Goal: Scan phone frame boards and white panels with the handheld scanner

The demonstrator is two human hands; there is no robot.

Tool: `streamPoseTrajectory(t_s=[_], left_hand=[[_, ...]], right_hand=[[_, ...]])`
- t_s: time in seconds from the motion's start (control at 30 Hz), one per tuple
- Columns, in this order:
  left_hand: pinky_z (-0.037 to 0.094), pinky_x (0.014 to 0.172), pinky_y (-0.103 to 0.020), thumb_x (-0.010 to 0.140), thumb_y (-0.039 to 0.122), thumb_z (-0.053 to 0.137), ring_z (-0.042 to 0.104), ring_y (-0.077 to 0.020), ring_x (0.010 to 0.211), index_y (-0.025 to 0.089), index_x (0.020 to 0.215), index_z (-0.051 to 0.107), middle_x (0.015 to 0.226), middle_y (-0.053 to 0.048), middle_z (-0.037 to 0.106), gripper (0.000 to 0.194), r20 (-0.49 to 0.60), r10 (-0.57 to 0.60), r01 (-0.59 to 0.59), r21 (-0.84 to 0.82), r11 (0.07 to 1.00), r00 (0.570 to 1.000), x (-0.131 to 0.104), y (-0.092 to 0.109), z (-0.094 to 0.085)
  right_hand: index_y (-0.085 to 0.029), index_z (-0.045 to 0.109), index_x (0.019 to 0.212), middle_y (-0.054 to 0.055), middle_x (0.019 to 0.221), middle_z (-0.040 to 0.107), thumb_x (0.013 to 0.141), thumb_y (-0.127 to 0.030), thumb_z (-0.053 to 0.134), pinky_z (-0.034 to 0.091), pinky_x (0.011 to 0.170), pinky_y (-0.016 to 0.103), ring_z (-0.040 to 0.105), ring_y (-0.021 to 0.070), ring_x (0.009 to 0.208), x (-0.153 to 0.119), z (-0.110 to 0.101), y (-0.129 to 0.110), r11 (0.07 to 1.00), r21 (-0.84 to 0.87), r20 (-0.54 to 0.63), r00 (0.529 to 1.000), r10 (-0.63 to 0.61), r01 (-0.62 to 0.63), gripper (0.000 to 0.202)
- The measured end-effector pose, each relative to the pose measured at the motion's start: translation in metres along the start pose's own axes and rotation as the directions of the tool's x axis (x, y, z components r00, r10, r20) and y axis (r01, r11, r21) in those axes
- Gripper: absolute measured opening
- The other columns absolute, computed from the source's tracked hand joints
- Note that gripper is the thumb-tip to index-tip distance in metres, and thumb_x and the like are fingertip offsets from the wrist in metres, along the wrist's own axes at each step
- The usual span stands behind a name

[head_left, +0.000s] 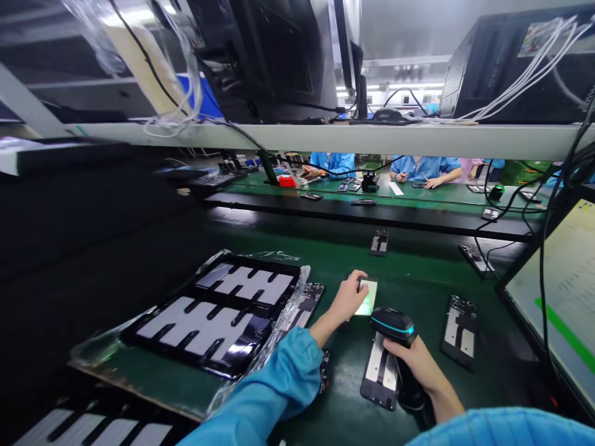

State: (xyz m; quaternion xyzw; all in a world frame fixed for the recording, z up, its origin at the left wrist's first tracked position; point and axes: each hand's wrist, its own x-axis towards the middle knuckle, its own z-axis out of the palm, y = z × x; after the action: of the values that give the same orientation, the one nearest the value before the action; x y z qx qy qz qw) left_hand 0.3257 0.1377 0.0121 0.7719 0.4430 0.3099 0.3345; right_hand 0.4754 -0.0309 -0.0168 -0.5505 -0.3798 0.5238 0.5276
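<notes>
My right hand is wrapped round the handle of a black barcode scanner with a lit blue strip. The scanner's head faces a phone part whose surface glows bright, pale green. At that part's upper left edge, my left hand grips it with bent fingers. Below the scanner lies another opened phone part, black with silvery plates, partly covered by the scanner. Left of my left forearm, a further phone part shows beside a tray, and one more peeks out from behind my sleeve.
A black tray with pale compartments lies in clear plastic at left. More phone parts rest at right and further back. A monitor stands at right, cables hang nearby, and a shelf crosses above. Co-workers sit opposite.
</notes>
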Motion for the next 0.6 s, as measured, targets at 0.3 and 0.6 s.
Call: streamPoseTrajectory(t_s=[0.3,0.6], left_hand=[[0.043,0.056,-0.022,0.084,0.027,0.057,0.058,-0.0120,0.060,0.016,0.115,0.053,0.080,0.000,0.063,0.033,0.224,-0.011,0.073,-0.269,0.960,0.975,-0.027,-0.005,-0.002],[0.040,0.110,-0.048,0.078,0.023,0.070,0.049,-0.0312,0.131,0.021,0.106,0.064,0.129,-0.012,0.055,0.029,0.400,0.193,-0.037,-0.366,0.930,0.896,-0.094,-0.008,0.034]], right_hand=[[-0.016,0.073,0.106,0.012,0.109,0.076,0.064,-0.042,0.085,0.041,0.111,0.052,0.064,0.0350,0.115,0.012,-0.015,-0.007,0.959,0.281,-0.016,0.999,0.039,-0.033,0.051],[-0.015,0.074,0.102,0.011,0.112,0.076,0.070,-0.036,0.080,0.043,0.113,0.041,0.067,0.0254,0.112,0.030,-0.033,0.002,0.909,0.402,-0.055,0.989,0.138,-0.104,0.038]])
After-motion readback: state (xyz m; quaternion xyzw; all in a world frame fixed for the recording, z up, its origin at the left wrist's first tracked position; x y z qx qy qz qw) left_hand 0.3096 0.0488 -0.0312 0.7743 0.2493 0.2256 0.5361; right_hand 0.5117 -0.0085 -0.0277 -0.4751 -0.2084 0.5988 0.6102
